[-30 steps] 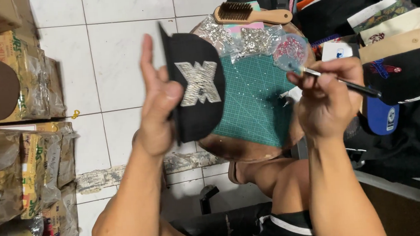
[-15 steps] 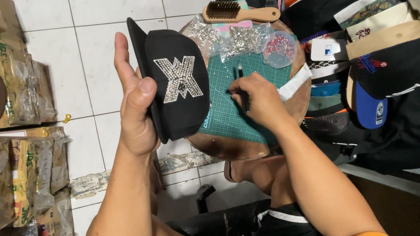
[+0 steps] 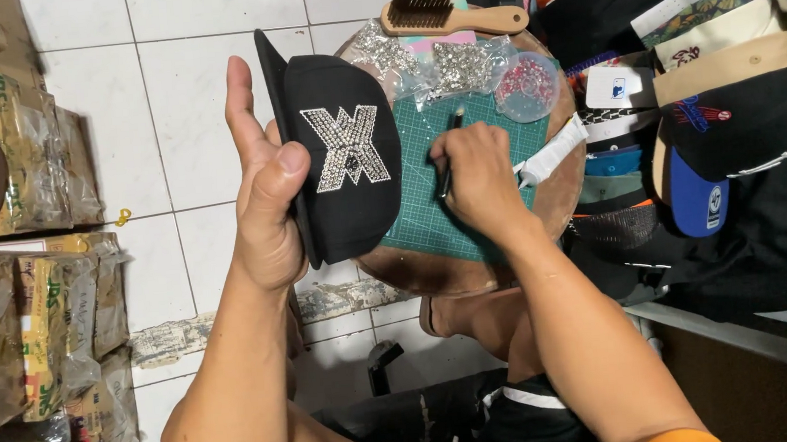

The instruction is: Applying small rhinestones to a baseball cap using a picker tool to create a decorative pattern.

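I see the black flat-brim cap with a rhinestone letter emblem upright beside the green gridded cutting mat on the round brown surface, left hand clamped on its brim. Right hand, fingers together round a thin black pick-up pen, tip on the mat. I judge the stone-setting step is in hand; next calls for lifting 1 stone near the clear bags of rhinestones.
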